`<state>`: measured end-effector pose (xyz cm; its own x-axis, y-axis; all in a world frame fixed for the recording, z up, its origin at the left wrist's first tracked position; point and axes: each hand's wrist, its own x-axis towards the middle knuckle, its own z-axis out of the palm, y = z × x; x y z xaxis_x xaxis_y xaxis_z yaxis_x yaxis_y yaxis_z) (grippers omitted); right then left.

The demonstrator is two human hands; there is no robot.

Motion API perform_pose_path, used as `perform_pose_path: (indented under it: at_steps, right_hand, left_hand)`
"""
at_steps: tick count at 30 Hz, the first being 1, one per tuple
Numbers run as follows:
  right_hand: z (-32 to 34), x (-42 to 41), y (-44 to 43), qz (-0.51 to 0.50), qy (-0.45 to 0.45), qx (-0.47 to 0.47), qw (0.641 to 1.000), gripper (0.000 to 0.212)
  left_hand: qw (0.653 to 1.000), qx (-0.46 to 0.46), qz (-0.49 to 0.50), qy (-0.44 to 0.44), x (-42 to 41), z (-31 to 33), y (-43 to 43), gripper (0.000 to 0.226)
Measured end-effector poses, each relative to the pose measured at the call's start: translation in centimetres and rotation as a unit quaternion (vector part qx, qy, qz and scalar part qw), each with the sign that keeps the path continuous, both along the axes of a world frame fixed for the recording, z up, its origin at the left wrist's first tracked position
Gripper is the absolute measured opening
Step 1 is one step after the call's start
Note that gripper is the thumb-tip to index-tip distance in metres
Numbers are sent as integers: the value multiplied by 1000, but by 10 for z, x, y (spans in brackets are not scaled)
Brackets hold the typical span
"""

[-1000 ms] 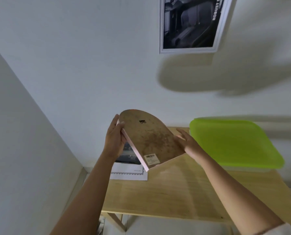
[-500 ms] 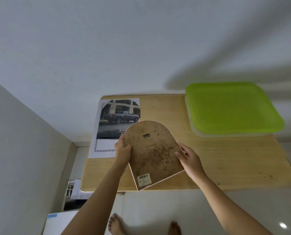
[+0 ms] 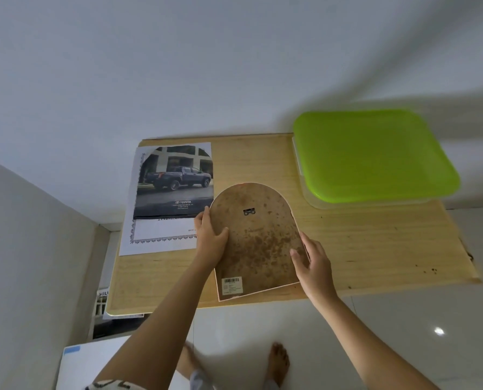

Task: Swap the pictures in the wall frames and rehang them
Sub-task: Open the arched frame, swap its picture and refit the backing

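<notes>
Left hand (image 3: 210,244) and right hand (image 3: 314,266) grip the frame (image 3: 258,237) by its sides, back up, over the surface (image 3: 375,249); print (image 3: 175,184) at 10 o'clock. Likely next: opening the back.

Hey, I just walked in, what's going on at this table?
A person holds an arched frame back side up at the near edge of a wooden table. The left hand grips its left edge and the right hand its right edge. Whether the frame rests on the table is unclear. A truck picture lies flat on the table to the left, and a green-lidded container sits at the back right.
</notes>
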<state>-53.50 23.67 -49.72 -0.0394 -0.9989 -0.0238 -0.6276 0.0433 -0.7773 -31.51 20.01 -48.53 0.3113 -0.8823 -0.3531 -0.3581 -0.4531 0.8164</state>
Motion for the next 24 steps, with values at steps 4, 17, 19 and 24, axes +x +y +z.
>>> perform_pose_path:
  at_steps: [4,17,19,24]
  right_hand:
    - [-2,3,6,-2,10,-15,1000,49]
    - [0,-7,6,-17,26,-24,999,46]
    - [3,-7,3,-16,23,-30,999,46]
    - [8,0,-16,34,34,-83,995,42]
  left_hand:
    - [1000,-10,-10,-15,-2,-4,0,67]
    - [997,-35,-22,-63,-6,-11,1,64]
    - [996,-38,-21,-76,-9,-12,5,61]
    - [983,-59,-27,-175,-10,-13,38,61]
